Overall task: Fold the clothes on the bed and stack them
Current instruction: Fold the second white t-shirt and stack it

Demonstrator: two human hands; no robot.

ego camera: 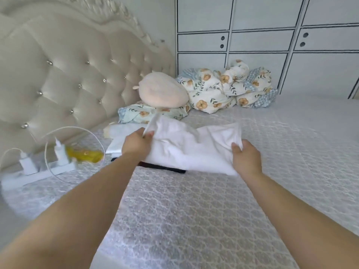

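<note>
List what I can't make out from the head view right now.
- Dark flat item: mostly hidden under the white garment that the left hand and right hand hold.
- Folded white cloth: partly covered by that garment and the left hand.
- Yellow object beside the white power strip: too blurred to identify.

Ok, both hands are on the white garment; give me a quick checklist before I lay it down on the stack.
1. Left hand grips the white garment: ok.
2. Right hand grips its other side: ok.
3. Garment folded flat: not ok, it is bunched.
4. Dark garment lies beneath: ok.
5. Folded white pile behind is tidy: cannot tell.
6. Power strip is off to the left: ok.
</note>
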